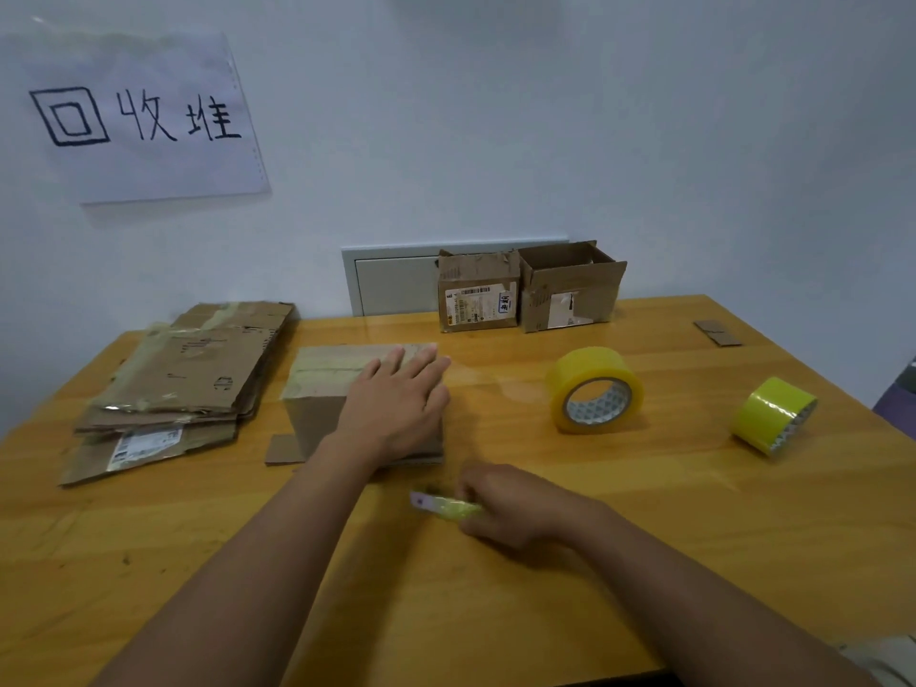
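Observation:
A small taped cardboard box (322, 389) sits in the middle of the wooden table (495, 612). My left hand (396, 404) lies flat on its top and right side, fingers straight. Just in front of the box, my right hand (510, 503) grips a small yellow-green utility knife (443, 505), blurred, its tip pointing left.
A stack of flattened cardboard (188, 384) lies at the left. Two small boxes (478, 295) (570, 290) stand at the table's back edge against the wall. Two yellow tape rolls (595, 389) (773, 416) lie at the right. A cardboard scrap (717, 333) is at the far right.

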### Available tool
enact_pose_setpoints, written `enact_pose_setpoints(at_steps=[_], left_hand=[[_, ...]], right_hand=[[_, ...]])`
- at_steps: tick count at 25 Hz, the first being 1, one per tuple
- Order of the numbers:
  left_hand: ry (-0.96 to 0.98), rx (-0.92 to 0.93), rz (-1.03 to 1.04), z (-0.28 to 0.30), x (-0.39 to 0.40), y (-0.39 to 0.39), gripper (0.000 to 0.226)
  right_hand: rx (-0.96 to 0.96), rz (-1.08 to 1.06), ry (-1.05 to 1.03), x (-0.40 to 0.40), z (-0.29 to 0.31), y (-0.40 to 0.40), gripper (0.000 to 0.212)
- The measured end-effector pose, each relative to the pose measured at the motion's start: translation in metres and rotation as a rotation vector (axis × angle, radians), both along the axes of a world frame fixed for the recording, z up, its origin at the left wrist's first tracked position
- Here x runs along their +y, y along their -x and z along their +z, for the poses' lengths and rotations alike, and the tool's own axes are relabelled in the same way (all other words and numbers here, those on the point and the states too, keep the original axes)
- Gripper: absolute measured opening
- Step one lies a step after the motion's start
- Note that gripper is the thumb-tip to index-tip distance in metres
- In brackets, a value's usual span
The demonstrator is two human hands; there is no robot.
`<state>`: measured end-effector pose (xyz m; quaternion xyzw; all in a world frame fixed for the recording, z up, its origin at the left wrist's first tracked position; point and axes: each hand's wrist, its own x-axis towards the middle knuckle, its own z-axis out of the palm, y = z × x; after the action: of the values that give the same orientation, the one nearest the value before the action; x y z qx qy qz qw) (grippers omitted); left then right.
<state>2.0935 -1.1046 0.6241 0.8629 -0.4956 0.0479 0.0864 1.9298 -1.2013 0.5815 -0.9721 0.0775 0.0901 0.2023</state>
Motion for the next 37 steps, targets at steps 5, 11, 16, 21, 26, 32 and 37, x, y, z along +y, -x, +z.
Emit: enact_pose_setpoints(at_steps=[5, 11, 16, 21, 26, 32, 37], left_hand=[[0.011, 0.004, -0.012, 0.001, 0.001, 0.001, 0.053], [0.01, -0.017, -0.005, 0.001, 0.001, 0.002, 0.054], [-0.001, -0.032, -0.004, 0.0, 0.001, 0.002, 0.054], [0.032, -0.021, -0.007, -0.003, -0.001, 0.0, 0.046], [0.034, -0.021, -0.003, -0.003, 0.0, 0.0, 0.045], [0.022, -0.021, -0.004, 0.0, 0.001, 0.002, 0.047], [0.017, -0.036, -0.002, 0.0, 0.001, 0.003, 0.047]], right_hand=[[0.057, -0.085, -0.22, -0.051, 0.036, 0.03, 0.02], [-0.688, -0.329, -0.592, -0.049, 0.064, -0.01, 0.028], [-0.765, -0.52, -0.719, -0.062, 0.054, -0.049, 0.007], [-0.696, -0.536, -0.672, -0.078, 0.044, -0.039, 0.023], [-0.55, -0.411, -0.611, -0.076, 0.05, -0.027, 0.026], [-0.494, -0.285, -0.634, -0.076, 0.043, -0.026, 0.026], [-0.488, -0.266, -0.629, -0.078, 0.041, -0.026, 0.026]])
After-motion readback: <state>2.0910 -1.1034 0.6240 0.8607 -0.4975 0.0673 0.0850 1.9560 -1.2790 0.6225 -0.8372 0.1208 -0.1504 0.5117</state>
